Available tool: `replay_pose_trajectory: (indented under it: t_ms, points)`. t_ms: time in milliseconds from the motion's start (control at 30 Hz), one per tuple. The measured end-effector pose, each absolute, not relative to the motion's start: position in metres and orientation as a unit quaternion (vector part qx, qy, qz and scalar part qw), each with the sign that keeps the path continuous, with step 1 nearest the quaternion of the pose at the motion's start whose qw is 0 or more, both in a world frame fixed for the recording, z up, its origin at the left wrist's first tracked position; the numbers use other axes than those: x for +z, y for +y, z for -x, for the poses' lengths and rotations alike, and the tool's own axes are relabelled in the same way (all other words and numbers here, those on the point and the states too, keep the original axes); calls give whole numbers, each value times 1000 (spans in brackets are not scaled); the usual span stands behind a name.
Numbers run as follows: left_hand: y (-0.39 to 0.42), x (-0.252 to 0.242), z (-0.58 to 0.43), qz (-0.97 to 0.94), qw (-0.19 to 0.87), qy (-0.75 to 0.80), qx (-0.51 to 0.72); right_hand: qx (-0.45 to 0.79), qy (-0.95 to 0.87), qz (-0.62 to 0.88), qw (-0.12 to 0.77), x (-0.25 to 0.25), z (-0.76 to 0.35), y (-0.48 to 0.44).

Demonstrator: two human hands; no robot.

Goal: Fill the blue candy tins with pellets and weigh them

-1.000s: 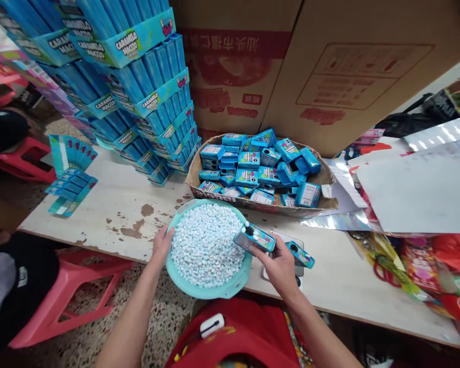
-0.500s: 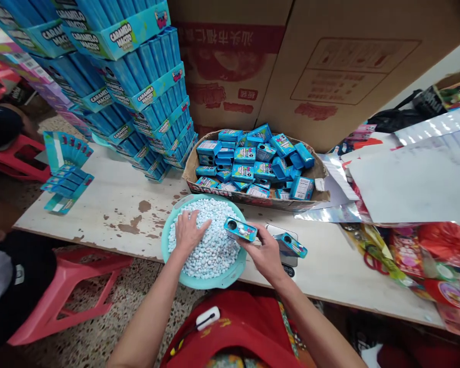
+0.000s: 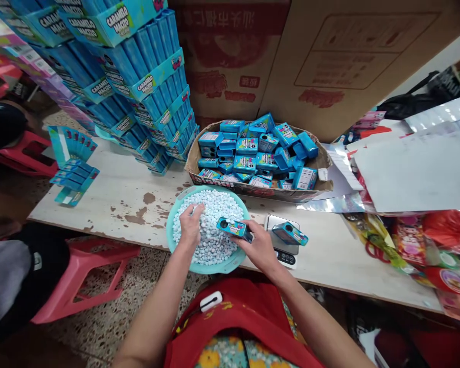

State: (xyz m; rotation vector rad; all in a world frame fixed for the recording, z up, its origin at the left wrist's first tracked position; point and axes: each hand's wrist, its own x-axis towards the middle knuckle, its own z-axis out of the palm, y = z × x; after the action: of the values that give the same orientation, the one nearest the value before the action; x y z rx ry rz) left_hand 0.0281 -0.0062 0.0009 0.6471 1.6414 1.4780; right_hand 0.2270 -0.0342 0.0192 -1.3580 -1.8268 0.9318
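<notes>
Our worktop has the bowl at its near edge, the scale right of it. Our right hand grips a box over the bowl; our left hand, curled narrow, is at the candies inside, though we cannot tell whether it holds any.
</notes>
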Motion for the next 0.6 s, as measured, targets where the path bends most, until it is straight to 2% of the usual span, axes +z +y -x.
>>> replay_pose_trajectory:
  t_ms: [100, 200, 600]
  points:
    - [-9, 29, -41, -151, 474, 557, 665, 332, -736, 500, 312, 21, -211, -36]
    - [-12, 41, -48, -135, 498, 498, 697, 305, -765, 492, 283, 26, -193, -37]
    - [-3, 57, -38, -172, 508, 459, 708, 281, -732, 533, 318, 50, -169, -48]
